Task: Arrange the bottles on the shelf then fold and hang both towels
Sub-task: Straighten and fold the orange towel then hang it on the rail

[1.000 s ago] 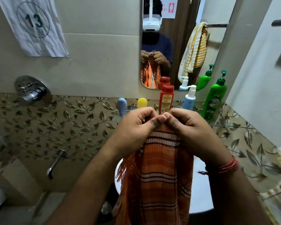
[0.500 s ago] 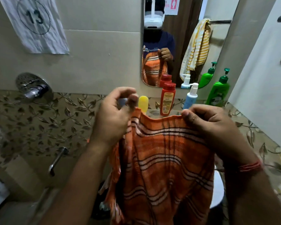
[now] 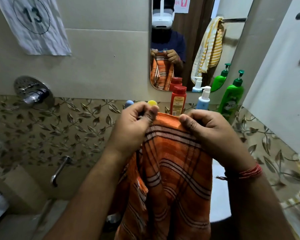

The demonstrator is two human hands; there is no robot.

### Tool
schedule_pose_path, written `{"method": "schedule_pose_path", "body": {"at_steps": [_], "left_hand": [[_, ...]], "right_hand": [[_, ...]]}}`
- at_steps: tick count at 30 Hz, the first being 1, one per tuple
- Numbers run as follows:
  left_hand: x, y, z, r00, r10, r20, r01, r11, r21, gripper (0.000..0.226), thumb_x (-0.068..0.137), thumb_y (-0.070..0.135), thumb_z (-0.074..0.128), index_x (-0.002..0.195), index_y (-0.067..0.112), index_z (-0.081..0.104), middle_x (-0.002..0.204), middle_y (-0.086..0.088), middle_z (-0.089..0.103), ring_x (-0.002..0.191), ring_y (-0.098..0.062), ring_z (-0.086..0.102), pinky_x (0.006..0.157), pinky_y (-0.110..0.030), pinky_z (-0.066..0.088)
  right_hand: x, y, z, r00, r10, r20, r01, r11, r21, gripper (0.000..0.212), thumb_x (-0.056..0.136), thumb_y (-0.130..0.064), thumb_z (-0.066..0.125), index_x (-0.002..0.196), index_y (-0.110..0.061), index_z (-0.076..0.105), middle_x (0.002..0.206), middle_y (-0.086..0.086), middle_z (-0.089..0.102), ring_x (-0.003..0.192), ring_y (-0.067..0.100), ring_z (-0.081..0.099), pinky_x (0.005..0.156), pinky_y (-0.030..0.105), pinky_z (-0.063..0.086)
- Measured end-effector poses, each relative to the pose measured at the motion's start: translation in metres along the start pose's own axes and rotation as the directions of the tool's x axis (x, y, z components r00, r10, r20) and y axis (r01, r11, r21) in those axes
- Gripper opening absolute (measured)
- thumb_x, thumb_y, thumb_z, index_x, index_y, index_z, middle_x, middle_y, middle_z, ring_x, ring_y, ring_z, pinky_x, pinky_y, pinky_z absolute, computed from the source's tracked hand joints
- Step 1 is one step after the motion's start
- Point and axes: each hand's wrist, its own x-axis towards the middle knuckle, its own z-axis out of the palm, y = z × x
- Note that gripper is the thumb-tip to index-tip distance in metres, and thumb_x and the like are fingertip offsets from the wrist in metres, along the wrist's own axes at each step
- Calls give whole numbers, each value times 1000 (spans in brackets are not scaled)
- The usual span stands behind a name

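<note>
An orange striped towel [image 3: 170, 170] hangs down in front of me over the white basin [image 3: 220, 201]. My left hand [image 3: 133, 129] pinches its top edge on the left, and my right hand [image 3: 208, 134] pinches the same edge on the right, a short gap between them. Behind the hands, a row of bottles stands on the shelf under the mirror: a red bottle [image 3: 178, 100], a white and blue pump bottle [image 3: 203, 98] and a green pump bottle [image 3: 232, 96]. Blue [image 3: 129, 103] and yellow [image 3: 152, 102] bottle caps peek above my left hand.
A mirror [image 3: 194, 40] reflects a yellow striped towel [image 3: 209, 47] hung on a rail. A shower valve [image 3: 32, 93] and a spout [image 3: 60, 170] are on the left wall. A paper with number 13 [image 3: 33, 23] hangs top left. A white wall closes the right.
My hands first spread apart along the towel's top edge, opening it wide, then came closer together again. The bottles have not moved.
</note>
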Motion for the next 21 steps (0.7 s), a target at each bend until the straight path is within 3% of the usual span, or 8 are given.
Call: {"method": "schedule_pose_path", "body": {"at_steps": [3, 7, 12, 15, 18, 21], "left_hand": [[6, -12, -18, 982, -38, -187, 41, 999, 14, 38, 95, 52, 62, 87, 15, 68, 80, 0, 72, 76, -16, 66, 71, -34, 54], [9, -15, -31, 964, -28, -264, 51, 996, 79, 42, 92, 63, 59, 83, 24, 68, 71, 11, 68, 67, -3, 63, 59, -23, 51], [9, -6, -20, 995, -55, -86, 61, 996, 63, 44, 79, 77, 63, 99, 39, 72, 103, 9, 76, 99, -9, 72, 80, -30, 58], [6, 4, -6, 991, -62, 115, 55, 996, 64, 48, 79, 75, 64, 112, 42, 71, 113, 11, 75, 111, -8, 69, 91, -36, 57], [3, 15, 6, 952, -76, 298, 42, 992, 119, 42, 89, 61, 62, 118, 32, 71, 113, 8, 75, 111, -10, 69, 93, -36, 58], [0, 25, 8, 938, -89, 334, 32, 985, 172, 40, 93, 45, 60, 119, 17, 71, 108, 1, 76, 105, -14, 72, 91, -43, 60]], "right_hand": [[-3, 8, -17, 999, 19, -43, -20, 1000, -10, 33, 93, -45, 58, 72, -21, 64, 62, -10, 57, 62, 6, 54, 60, 27, 42], [-4, 10, -31, 995, -3, -99, -1, 999, -36, 34, 92, -49, 58, 72, -22, 65, 62, -13, 59, 58, -1, 54, 54, 12, 41], [0, -2, -21, 997, -39, -66, 37, 999, -32, 37, 93, -48, 58, 75, -17, 66, 65, -7, 62, 61, 3, 58, 55, 16, 44], [6, -11, -6, 998, -55, -26, 54, 997, -46, 40, 92, -47, 56, 76, -12, 66, 71, 10, 63, 67, 23, 61, 58, 38, 48], [13, -16, 6, 996, -89, -2, 89, 994, -66, 35, 97, -38, 56, 78, -9, 66, 73, 15, 61, 71, 31, 59, 62, 52, 49], [15, -14, 8, 997, -76, -16, 74, 994, -80, 31, 99, -33, 57, 81, -10, 67, 74, 12, 64, 72, 29, 61, 64, 53, 50]]}}
